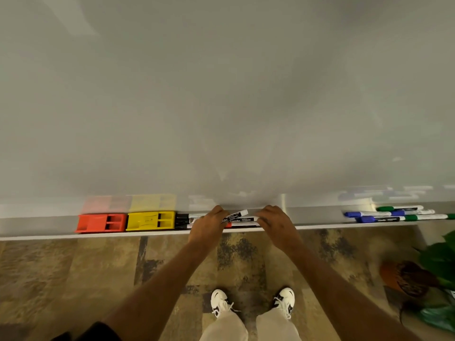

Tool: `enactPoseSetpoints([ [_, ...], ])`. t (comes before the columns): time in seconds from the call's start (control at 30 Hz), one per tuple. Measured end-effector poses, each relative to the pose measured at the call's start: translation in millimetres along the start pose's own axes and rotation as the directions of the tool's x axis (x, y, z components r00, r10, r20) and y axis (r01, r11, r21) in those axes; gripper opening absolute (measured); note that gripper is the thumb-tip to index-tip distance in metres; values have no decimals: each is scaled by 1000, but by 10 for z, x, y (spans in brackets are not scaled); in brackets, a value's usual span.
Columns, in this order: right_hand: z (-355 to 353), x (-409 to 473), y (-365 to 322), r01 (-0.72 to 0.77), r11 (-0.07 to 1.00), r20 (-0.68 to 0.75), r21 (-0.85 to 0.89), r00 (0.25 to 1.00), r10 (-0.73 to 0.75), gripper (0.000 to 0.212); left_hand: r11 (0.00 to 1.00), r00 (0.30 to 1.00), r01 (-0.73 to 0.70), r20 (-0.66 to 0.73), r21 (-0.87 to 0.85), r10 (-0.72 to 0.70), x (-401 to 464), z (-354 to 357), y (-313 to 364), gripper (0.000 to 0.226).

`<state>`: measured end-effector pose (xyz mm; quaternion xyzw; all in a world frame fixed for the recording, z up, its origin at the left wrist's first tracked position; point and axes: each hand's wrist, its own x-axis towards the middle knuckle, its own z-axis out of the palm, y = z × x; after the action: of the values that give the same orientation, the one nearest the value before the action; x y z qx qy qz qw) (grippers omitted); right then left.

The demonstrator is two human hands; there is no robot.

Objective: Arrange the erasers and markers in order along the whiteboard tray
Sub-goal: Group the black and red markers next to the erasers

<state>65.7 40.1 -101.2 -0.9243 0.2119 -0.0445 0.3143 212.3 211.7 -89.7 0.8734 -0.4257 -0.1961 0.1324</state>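
Note:
On the whiteboard tray [49, 235] a red eraser [101, 223] lies at the left with a yellow eraser [150, 220] touching its right side. Right of them lie black markers [183, 219] and a red marker [242, 225]. My left hand [209, 226] is closed on a tilted marker [237, 214] whose white end points up and right. My right hand [275, 223] rests on the right ends of the markers with its fingers curled. Whether it grips one I cannot tell. Blue markers [366, 214] and green markers [398, 208] lie farther right on the tray.
The whiteboard [221, 94] fills the upper view. Below the tray is patterned carpet [73, 279], with my two white shoes [253, 303] on it. A potted plant [433, 274] stands on the floor at the right, under the tray's end.

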Motion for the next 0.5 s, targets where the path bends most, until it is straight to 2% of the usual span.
enactPoseSetpoints([
  [0.17,2,0,37,-35,999,-7,31,999,35,16,998,1000,-17,0,-52,17,-11,-36,8,27],
  [0.27,48,5,111,-103,993,-9,50,995,104,17,998,1000,5,-6,-65,-5,-116,-70,-80,33],
  [0.37,126,16,152,-127,991,-10,37,992,127,17,996,999,43,-19,-78,-45,-288,-60,-228,29],
  [0.5,226,29,96,-141,990,-76,-13,987,139,17,984,996,30,-80,-178,-45,-526,-46,-428,24],
])
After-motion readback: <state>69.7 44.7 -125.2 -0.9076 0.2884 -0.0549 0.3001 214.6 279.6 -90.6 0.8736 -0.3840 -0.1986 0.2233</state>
